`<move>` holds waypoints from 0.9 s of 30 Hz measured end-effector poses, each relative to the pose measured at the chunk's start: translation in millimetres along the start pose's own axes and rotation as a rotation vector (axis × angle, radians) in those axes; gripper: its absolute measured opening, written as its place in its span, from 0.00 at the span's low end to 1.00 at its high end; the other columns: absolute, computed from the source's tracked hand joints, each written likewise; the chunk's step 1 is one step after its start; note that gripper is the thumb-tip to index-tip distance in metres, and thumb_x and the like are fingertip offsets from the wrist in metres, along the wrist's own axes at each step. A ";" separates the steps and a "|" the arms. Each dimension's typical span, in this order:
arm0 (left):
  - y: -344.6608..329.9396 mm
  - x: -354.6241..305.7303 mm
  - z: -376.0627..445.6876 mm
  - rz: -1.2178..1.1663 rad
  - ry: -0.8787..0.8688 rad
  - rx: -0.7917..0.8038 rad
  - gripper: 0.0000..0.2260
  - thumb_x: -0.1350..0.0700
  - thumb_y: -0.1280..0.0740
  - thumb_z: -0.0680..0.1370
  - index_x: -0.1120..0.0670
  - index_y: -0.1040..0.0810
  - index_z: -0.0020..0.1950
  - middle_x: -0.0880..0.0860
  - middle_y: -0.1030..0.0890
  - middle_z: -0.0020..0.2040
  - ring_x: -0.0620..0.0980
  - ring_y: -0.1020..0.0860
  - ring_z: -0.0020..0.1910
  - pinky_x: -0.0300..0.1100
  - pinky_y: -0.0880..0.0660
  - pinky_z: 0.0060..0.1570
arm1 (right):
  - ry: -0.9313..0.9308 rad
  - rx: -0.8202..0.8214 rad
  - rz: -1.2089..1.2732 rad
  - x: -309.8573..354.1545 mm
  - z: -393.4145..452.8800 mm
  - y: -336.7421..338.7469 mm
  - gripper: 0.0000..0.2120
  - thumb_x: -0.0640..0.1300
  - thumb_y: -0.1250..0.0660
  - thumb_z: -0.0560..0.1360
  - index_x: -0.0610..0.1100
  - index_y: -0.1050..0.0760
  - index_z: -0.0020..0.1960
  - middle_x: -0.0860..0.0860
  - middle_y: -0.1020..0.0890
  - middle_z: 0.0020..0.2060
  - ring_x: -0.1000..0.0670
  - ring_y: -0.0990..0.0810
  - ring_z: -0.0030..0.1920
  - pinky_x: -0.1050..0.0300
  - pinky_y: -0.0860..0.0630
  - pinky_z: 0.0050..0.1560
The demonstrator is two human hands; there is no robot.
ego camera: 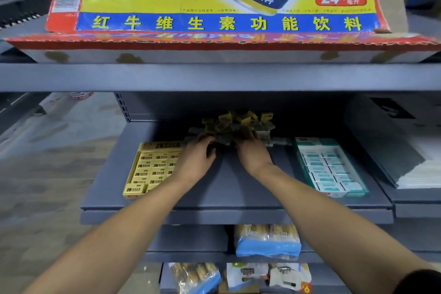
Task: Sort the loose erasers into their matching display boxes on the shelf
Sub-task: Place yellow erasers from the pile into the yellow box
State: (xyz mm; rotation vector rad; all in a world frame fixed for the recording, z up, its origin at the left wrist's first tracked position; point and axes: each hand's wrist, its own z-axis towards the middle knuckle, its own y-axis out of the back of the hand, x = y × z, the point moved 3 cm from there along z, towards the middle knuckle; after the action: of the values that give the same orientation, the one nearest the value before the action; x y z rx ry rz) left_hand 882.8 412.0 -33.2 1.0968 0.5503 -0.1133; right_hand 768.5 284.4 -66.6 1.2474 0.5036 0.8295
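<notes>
Eraser pile (238,124) at both hands' fingertips

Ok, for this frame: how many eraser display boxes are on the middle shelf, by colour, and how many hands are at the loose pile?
Yellow display box: 1
Teal-and-white display box: 1
Hands at the loose eraser pile: 2, left hand and right hand
Total: 2 boxes, 2 hands

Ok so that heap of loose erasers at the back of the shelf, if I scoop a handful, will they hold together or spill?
Likely to spill: the loose erasers lie jumbled as separate small blocks, nothing binding them. They look flat-sided, so they should slide or tumble rather than roll. Both the left hand and the right hand are at the heap's front edge; cupping them together probably helps.
</notes>
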 end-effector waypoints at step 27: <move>-7.2 -20.4 -22.0 -0.123 -0.076 0.000 0.17 0.61 0.30 0.76 0.53 0.22 0.64 0.51 0.23 0.55 0.50 0.24 0.54 0.38 0.30 0.52 | 0.054 -0.062 0.530 7.3 -59.8 46.7 0.13 0.43 0.31 0.75 0.42 0.24 0.58 0.47 0.22 0.51 0.53 0.25 0.46 0.59 0.27 0.47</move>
State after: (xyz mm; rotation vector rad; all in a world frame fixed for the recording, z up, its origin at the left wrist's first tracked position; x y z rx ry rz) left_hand 854.7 424.1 -36.7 1.0547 0.5489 -0.2610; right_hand 716.4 331.4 -37.2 1.3225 0.1833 1.3163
